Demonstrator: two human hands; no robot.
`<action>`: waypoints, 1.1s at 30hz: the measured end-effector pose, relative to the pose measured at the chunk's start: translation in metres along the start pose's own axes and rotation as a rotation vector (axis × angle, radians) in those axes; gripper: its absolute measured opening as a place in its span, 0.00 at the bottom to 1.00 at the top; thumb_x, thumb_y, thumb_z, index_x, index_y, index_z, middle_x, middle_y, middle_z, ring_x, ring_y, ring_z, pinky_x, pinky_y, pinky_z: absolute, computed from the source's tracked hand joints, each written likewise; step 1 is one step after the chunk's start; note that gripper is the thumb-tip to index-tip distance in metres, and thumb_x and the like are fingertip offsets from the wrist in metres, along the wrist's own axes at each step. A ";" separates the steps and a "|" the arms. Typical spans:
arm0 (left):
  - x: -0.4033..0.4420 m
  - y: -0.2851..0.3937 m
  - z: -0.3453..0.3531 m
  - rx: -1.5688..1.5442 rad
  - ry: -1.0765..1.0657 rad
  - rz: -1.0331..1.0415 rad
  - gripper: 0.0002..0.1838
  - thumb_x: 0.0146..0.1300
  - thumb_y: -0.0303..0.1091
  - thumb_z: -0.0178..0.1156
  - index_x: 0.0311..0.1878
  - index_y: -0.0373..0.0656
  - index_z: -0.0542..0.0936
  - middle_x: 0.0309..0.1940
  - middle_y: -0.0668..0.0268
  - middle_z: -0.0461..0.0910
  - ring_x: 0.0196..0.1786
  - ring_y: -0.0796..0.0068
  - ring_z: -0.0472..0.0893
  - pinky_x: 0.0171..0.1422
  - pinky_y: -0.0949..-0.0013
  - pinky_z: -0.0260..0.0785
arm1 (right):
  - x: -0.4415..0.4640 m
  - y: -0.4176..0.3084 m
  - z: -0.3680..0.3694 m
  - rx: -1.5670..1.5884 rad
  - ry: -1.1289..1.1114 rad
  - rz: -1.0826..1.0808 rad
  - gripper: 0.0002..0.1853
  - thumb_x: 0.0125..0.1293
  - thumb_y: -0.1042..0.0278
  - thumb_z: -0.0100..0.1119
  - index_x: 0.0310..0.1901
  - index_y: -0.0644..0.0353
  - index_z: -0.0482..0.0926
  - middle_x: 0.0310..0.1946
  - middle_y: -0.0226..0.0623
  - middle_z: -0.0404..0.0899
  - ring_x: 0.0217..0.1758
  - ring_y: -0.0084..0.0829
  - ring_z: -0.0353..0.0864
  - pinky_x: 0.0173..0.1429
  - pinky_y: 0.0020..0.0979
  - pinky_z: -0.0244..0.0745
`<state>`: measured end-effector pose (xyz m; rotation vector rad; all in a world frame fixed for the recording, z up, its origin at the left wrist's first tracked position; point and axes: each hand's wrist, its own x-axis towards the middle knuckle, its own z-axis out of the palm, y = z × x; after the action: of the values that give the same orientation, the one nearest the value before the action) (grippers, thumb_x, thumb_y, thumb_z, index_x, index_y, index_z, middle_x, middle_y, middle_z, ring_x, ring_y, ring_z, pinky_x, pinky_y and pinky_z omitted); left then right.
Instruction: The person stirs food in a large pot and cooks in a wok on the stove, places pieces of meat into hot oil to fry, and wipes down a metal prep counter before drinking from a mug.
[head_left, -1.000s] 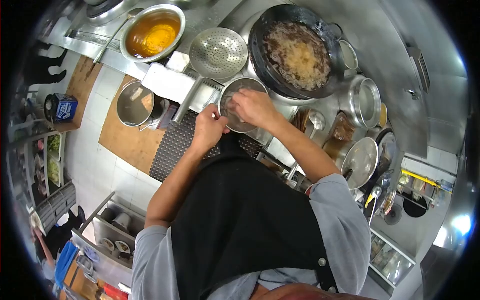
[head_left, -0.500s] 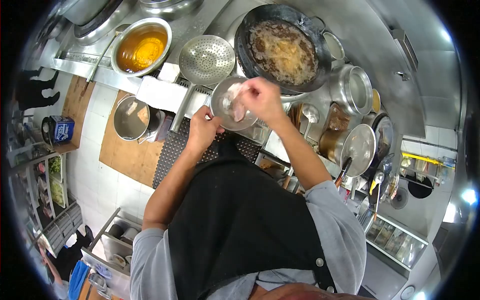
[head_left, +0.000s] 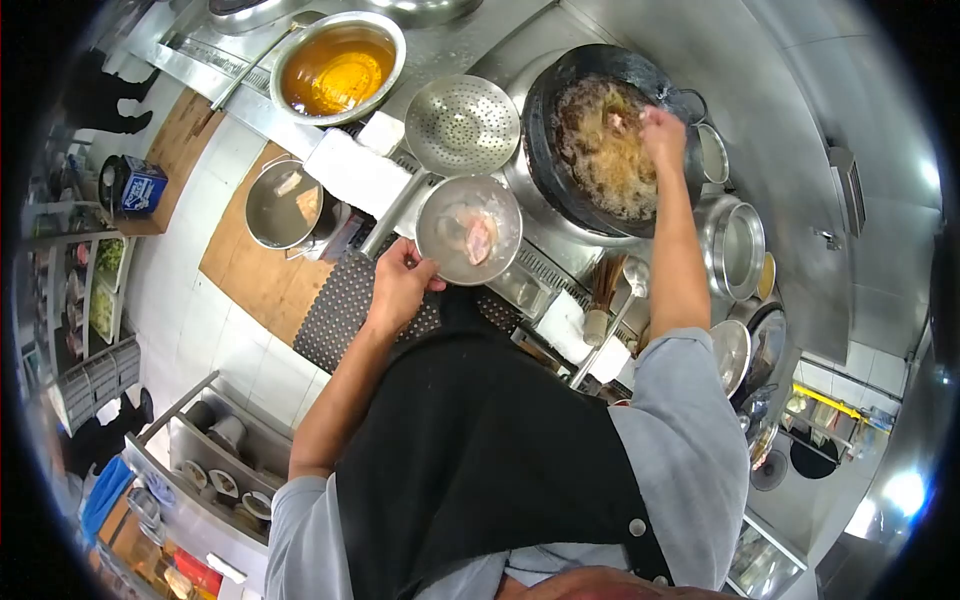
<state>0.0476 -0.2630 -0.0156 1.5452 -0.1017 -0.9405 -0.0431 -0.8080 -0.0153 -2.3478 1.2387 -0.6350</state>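
My left hand (head_left: 404,287) grips the near left rim of a shallow metal bowl (head_left: 440,235), thumb and fingers closed on it. Inside lies one pale pink piece of raw meat (head_left: 478,241) with a whitish coating. Stretched out over the black wok (head_left: 545,140), my right hand (head_left: 662,138) has its fingers drawn together at the right side. Just left of the fingertips a pale piece of food (head_left: 616,122) shows above or in the bubbling oil (head_left: 610,175); whether the fingers touch it I cannot tell. Between bowl and wok rests a perforated skimmer (head_left: 462,125).
A metal basin of amber oil (head_left: 340,75) stands at the upper left. Lower down is a pot (head_left: 270,215) with food pieces. Right of the wok stand metal containers (head_left: 735,245). A bamboo brush (head_left: 605,290) and a ladle (head_left: 635,272) lie below it.
My right hand has gone from the bowl to over the wok, up and right. Less meat shows in the bowl, which my left hand still holds. The view has shifted.
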 end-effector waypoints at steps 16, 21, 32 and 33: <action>-0.033 -0.017 -0.006 0.422 -0.110 0.543 0.10 0.64 0.20 0.64 0.33 0.34 0.70 0.35 0.58 0.79 0.27 0.74 0.83 0.31 0.69 0.78 | -0.368 -0.217 0.010 -0.131 -0.387 -0.167 0.13 0.59 0.59 0.70 0.38 0.61 0.86 0.33 0.56 0.87 0.40 0.57 0.88 0.47 0.54 0.83; -0.054 -0.023 -0.015 0.441 -0.166 0.497 0.10 0.61 0.19 0.64 0.33 0.34 0.70 0.33 0.58 0.78 0.26 0.72 0.84 0.29 0.67 0.76 | -0.417 -0.217 0.016 -0.011 -0.356 -0.049 0.11 0.59 0.67 0.67 0.39 0.64 0.85 0.36 0.57 0.87 0.43 0.58 0.88 0.50 0.55 0.81; -0.057 -0.040 -0.006 0.573 -0.104 0.638 0.10 0.55 0.21 0.65 0.31 0.35 0.70 0.31 0.52 0.76 0.32 0.54 0.80 0.38 0.55 0.73 | -0.425 -0.197 0.019 -0.040 -0.259 -0.007 0.16 0.68 0.57 0.60 0.39 0.65 0.84 0.36 0.64 0.86 0.37 0.60 0.88 0.44 0.55 0.83; -0.057 -0.037 -0.003 0.573 -0.104 0.634 0.10 0.55 0.21 0.65 0.31 0.35 0.70 0.31 0.52 0.76 0.32 0.54 0.80 0.38 0.55 0.73 | -0.425 -0.197 0.025 -0.041 -0.263 -0.007 0.16 0.68 0.57 0.60 0.39 0.65 0.84 0.36 0.64 0.86 0.37 0.60 0.88 0.44 0.55 0.83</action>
<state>-0.0045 -0.2195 -0.0199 1.8088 -0.9464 -0.4916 -0.1132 -0.3437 -0.0139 -2.3774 1.1352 -0.2924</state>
